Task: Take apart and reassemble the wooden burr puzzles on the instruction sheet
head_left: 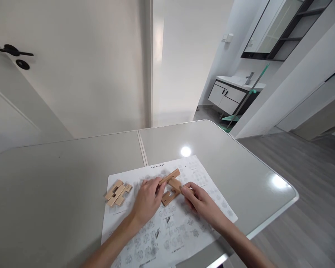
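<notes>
My left hand (149,196) pinches a long wooden puzzle piece (173,175) near its left end, above a printed sheet. Fingers closed, my right hand (198,201) grips the near end of another wooden puzzle piece (175,184), which meets the first one at an angle. Under these two, a notched wooden piece (167,198) shows between my hands; whether it is joined to them I cannot tell. To the left of my left hand lies a small group of notched wooden pieces (117,192), partly on the sheet's left edge.
The paper sheet (181,242) carries many small printed diagrams and lies on a glossy grey table (58,193) with a seam (142,147). The table's rounded right edge (268,175) borders the floor. Beyond stand a white door, a washbasin cabinet (229,93) and a green-handled broom (258,80).
</notes>
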Available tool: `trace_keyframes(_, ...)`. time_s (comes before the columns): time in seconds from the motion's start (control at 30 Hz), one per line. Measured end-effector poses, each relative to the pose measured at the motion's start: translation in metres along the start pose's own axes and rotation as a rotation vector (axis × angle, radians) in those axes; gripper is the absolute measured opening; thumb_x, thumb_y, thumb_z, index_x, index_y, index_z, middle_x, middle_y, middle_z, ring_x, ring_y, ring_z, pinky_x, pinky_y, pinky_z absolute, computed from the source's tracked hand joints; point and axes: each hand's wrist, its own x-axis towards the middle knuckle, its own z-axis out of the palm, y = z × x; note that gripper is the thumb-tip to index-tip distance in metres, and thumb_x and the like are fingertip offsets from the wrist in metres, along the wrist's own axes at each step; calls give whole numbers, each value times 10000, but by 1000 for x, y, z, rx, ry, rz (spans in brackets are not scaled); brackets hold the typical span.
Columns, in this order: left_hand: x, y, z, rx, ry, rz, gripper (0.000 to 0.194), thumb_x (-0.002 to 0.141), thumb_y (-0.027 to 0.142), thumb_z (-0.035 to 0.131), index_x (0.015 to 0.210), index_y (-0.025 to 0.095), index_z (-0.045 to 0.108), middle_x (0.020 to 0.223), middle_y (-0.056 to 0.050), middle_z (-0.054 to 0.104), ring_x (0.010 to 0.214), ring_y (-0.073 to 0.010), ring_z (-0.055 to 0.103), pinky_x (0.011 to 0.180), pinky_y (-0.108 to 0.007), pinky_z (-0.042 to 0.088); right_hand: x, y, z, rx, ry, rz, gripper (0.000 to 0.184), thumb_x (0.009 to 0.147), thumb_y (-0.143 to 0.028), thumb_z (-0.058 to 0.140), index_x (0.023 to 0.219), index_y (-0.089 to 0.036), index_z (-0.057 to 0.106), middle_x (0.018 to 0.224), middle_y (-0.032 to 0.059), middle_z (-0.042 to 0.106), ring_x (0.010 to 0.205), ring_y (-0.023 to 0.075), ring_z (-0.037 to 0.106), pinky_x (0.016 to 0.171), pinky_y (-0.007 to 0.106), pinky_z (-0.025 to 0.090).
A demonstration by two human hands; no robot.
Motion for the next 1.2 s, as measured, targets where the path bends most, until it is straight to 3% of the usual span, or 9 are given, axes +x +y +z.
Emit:
trace_keyframes(0.2, -2, -2, -4, -23, 62, -27, 302, 1091, 372, 352, 889, 243, 536, 753, 0, 622, 714, -206, 602, 679, -344, 476, 17, -6, 21, 156, 76, 3, 507, 932, -737, 514, 847, -237, 502, 604, -82, 389, 496, 117, 353, 492, 252, 328)
trace_keyframes(0.4, -4, -3, 1, 154, 136, 69, 241, 1085, 320, 381, 944, 243, 560, 770, -18, 634, 730, -217, 619, 702, -365, 495, 23, -6, 20, 62, 106, 13, 506, 940, -727, 504, 831, -233, 514, 582, -65, 459, 479, 122, 411, 477, 249, 317)
trace_keyframes(0.6, -7, 2, 4, 242, 98, 212, 201, 1080, 253, 410, 986, 225, 586, 800, -25, 685, 736, -209, 648, 737, -378, 487, 22, -13, 25, 139, 81, 12, 478, 953, -695, 517, 832, -232, 494, 610, -75, 425, 478, 107, 381, 470, 246, 300)
trace_keyframes(0.83, -7, 2, 3, 199, 132, 200, 126, 1057, 212, 460, 1057, 228, 584, 765, -1, 688, 697, -202, 663, 750, -385, 492, 11, -21, 26, 194, -75, -48, 400, 1007, -627, 467, 924, -238, 514, 706, -39, 521, 577, 143, 454, 557, 276, 392)
trace_keyframes(1.0, -9, 1, 4, 177, 111, 246, 126, 1059, 183, 460, 1126, 217, 562, 873, -26, 723, 779, -206, 688, 777, -385, 497, 8, -22, 22, 179, -80, -48, 410, 1007, -635, 472, 934, -234, 513, 692, -47, 477, 570, 137, 409, 545, 274, 365)
trace_keyframes(1.2, -10, 3, 3, 165, 114, 348, 119, 1054, 152, 465, 1087, 199, 570, 802, -4, 684, 715, -181, 644, 729, -355, 473, 4, -17, 25, 189, -40, -65, 442, 1019, -633, 465, 835, -231, 460, 696, -47, 482, 541, 120, 420, 541, 278, 355)
